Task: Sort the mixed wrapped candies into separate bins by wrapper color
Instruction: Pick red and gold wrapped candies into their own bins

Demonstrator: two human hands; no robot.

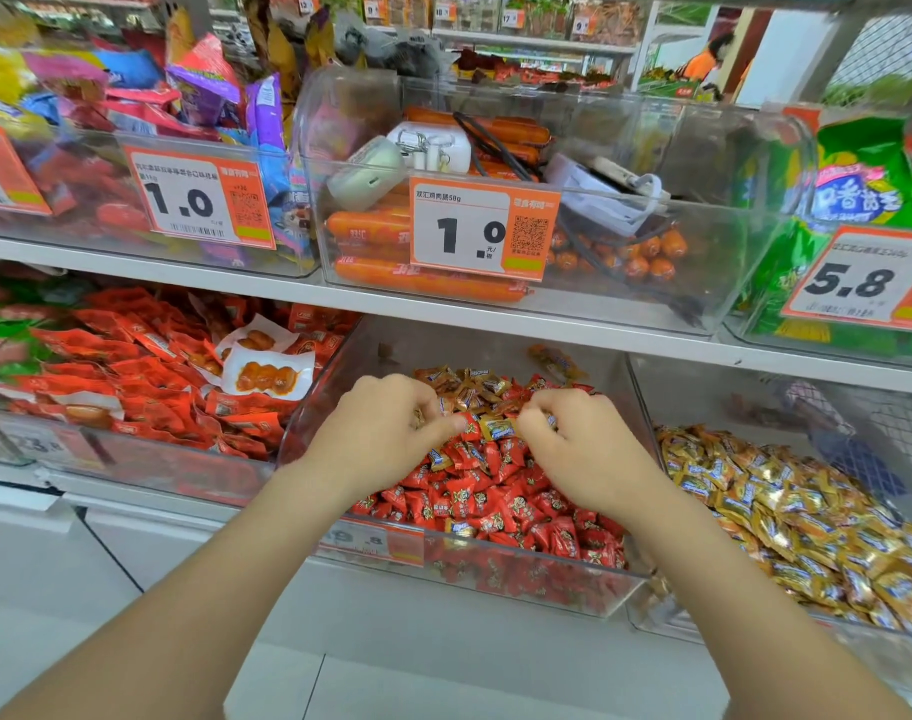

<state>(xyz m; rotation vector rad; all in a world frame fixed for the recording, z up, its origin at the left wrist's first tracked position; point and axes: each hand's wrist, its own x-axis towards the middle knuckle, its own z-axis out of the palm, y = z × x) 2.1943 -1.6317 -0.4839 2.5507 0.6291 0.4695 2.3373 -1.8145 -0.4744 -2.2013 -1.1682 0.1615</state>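
A clear bin (495,579) on the lower shelf holds red-wrapped candies (495,501) with gold-wrapped candies (474,387) mixed in toward the back. Both my hands reach into it from the front. My left hand (386,433) has its fingers curled over gold candies at the pile's top, and its forefinger points right at a red candy. My right hand (573,444) curls its fingers round gold candies beside a gold one (498,427) lying between the hands. To the right, a second clear bin (651,623) is filled with gold-wrapped candies (786,511).
A bin of red snack packets (147,376) stands to the left. The upper shelf carries bins of colourful packets (204,90), orange sausages (433,283) with white devices (427,142) on top, and green bags (869,174). Orange price tags (482,231) hang on the bin fronts.
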